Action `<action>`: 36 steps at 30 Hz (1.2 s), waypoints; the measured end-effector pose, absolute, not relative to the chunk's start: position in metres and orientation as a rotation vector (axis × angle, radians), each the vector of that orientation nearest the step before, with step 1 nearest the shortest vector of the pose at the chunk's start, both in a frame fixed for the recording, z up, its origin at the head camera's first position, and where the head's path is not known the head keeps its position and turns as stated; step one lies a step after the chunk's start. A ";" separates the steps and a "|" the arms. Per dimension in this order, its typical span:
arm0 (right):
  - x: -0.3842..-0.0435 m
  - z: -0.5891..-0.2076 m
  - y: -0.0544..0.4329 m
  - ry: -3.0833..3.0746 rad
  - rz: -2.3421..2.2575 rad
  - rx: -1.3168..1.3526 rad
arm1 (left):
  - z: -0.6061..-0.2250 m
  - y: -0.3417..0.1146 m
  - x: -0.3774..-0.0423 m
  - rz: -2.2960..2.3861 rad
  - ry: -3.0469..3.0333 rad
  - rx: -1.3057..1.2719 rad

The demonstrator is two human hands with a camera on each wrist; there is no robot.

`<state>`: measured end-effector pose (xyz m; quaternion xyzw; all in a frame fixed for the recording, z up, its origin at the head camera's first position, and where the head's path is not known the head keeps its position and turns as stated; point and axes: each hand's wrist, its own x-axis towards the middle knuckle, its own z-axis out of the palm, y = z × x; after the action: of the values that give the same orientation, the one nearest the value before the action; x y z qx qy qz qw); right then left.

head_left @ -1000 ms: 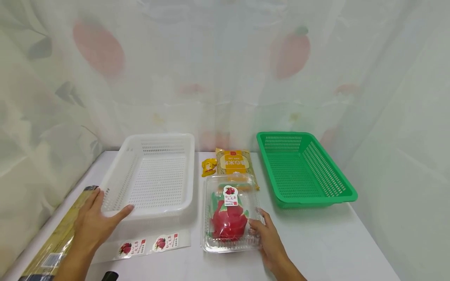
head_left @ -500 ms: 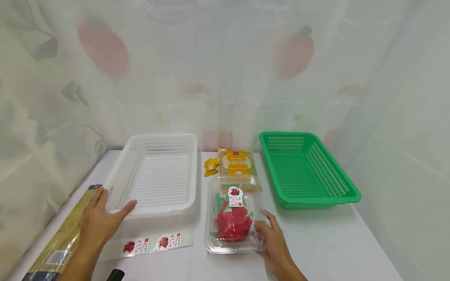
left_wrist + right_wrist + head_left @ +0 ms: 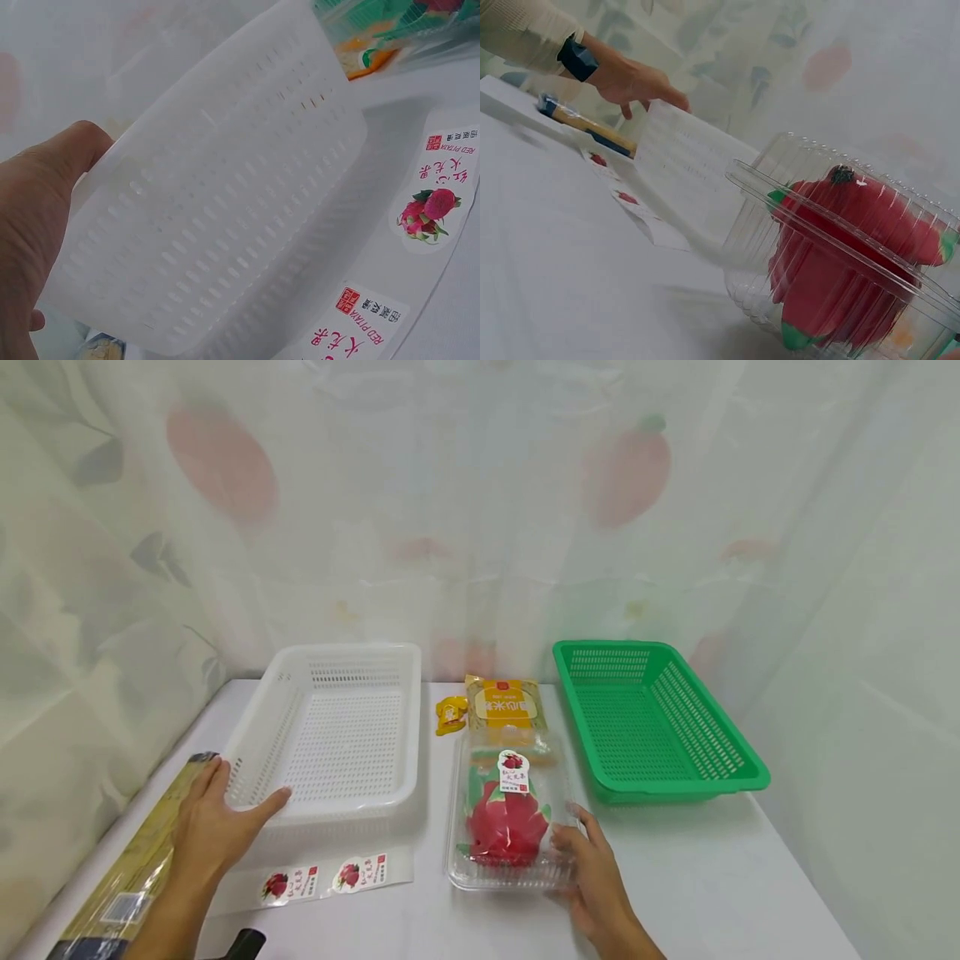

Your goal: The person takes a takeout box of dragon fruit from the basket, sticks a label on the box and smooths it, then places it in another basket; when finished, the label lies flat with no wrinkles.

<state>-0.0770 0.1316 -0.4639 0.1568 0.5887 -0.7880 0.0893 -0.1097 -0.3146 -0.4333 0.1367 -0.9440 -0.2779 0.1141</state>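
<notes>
In the head view my right hand (image 3: pixel 600 885) grips the near right side of a clear plastic clamshell box (image 3: pixel 558 760). Inside the box is a red dragon fruit (image 3: pixel 508 827) with green tips; a dragon fruit sticker (image 3: pixel 513 772) is on the lid. My left hand (image 3: pixel 217 822) holds the near left corner of a white slotted basket (image 3: pixel 405 718). In the left wrist view its thumb lies over the basket's (image 3: pixel 225 187) rim. The right wrist view shows the box (image 3: pixel 780 150) shut around the fruit (image 3: pixel 840 277), with the right hand almost wholly out of view.
A green basket (image 3: pixel 667 789) stands at the right. Behind the box lie a yellow noodle bag (image 3: pixel 506 702) and a small yellow packet (image 3: pixel 452 716). A sticker strip (image 3: pixel 326 881) lies before the white basket, a long golden package (image 3: pixel 142 860) at the left, and a black object (image 3: pixel 246 943) in front.
The whole head view has shifted slightly. My right hand has moved the clamshell box a little to the right and away from me. The left hand has stayed on the white basket.
</notes>
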 end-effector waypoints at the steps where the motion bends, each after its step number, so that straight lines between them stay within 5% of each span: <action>1: -0.078 -0.462 0.132 1.750 -2.349 0.470 | -0.433 -0.315 -0.110 -0.814 -2.768 0.401; 36: -0.114 -0.365 0.102 1.603 -2.460 0.169 | -0.436 -0.318 -0.109 -0.788 -2.802 0.350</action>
<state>-0.1138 0.1024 -0.3649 0.0572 0.5422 -0.8323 0.1000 -0.1094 -0.3184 -0.4356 0.1186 -0.9506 -0.2672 0.1047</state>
